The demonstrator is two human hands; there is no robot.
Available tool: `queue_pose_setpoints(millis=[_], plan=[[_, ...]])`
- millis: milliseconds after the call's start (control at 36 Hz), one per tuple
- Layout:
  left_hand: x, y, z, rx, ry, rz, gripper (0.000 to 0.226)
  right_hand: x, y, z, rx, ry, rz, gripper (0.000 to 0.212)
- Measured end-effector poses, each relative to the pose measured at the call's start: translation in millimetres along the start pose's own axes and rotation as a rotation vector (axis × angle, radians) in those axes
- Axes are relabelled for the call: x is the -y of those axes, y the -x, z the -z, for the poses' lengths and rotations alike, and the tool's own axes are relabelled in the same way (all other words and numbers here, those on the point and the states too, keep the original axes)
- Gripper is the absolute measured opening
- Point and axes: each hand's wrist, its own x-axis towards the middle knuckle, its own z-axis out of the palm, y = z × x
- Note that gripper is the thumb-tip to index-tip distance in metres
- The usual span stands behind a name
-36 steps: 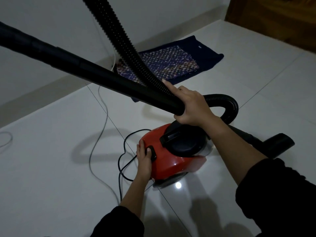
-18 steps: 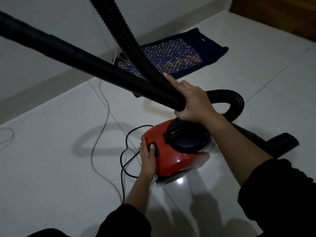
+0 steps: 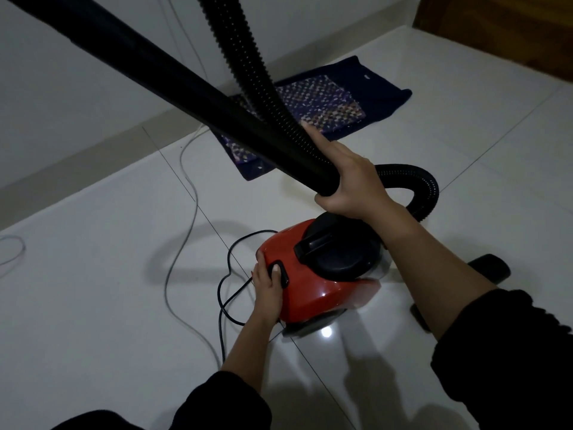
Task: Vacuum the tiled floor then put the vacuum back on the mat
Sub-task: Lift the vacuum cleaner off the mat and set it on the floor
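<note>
Under the right hand (image 3: pixel 350 184), which is curled tight round the lower end of a long black rigid vacuum tube (image 3: pixel 186 88), a red canister vacuum with a round black lid (image 3: pixel 313 293) stands on the glossy white tiled floor (image 3: pixel 93 305). The left hand (image 3: pixel 268 287) lies against the vacuum's rear end, fingers relaxed rather than gripping, its thumb on a small black switch (image 3: pixel 280 273). The tube slants up and away to the left of the right hand, cutting across the view. A black ribbed hose (image 3: pixel 245 57) rises just beyond that hand's fingertips, and another stretch of it loops round on the hand's right, down behind the vacuum.

Beyond the right hand, partly hidden by tube and hose, a dark blue mat with a speckled woven centre (image 3: pixel 328 110) lies flat beside the white wall (image 3: pixel 77 88). The vacuum is off the mat, on bare tiles. A thin black power cord (image 3: pixel 221 336) curls just left of the left hand, and a pale grey cable (image 3: pixel 189 231) trails farther left. A black floor nozzle (image 3: pixel 493 268) lies to the right of the right forearm. Brown wood (image 3: pixel 496 26) fills the far right corner.
</note>
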Motion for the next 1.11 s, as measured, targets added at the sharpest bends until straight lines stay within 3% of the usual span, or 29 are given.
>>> queue_pose_setpoints(millis=[83, 167, 278, 389, 472, 528, 583, 722, 778, 944, 1111], plan=[[19, -14, 7, 0.051, -0.040, 0.023, 0.079, 1, 1, 2, 0.015, -0.005, 0.010, 0.102], [-31, 8, 13, 0.026, -0.088, -0.016, 0.064, 4, 0, 6, 0.021, -0.010, 0.019, 0.103], [-107, 40, 18, -0.255, -0.113, -0.123, 0.041, 4, 0, 8, 0.046, -0.032, 0.011, 0.105], [-163, 57, 32, -0.461, -0.175, -0.565, 0.030, -1, 6, 0, 0.099, -0.071, 0.025, 0.108], [-231, 67, 60, -0.453, -0.441, -0.974, 0.028, 5, 0, 8, 0.141, -0.105, 0.010, 0.106], [-274, 65, 80, -0.413, -0.696, -1.150, 0.029, 10, -4, 12, 0.166, -0.123, 0.004, 0.105], [-314, 60, 99, -0.332, -0.981, -1.139, 0.036, 13, -7, 17, 0.188, -0.132, -0.006, 0.105], [-362, 41, 136, 0.062, -1.618, -0.900, 0.074, 11, -15, 30, 0.201, -0.124, -0.030, 0.105], [-376, 37, 140, 0.153, -1.771, -0.906, 0.073, 13, -17, 34, 0.219, -0.120, -0.038, 0.101], [-406, 36, 144, 0.527, -1.846, -0.821, 0.057, 22, -14, 55, 0.281, -0.067, -0.024, 0.088], [-432, 44, 137, 0.602, -1.779, -0.786, 0.055, 37, 1, 80, 0.199, -0.008, -0.109, 0.087]])
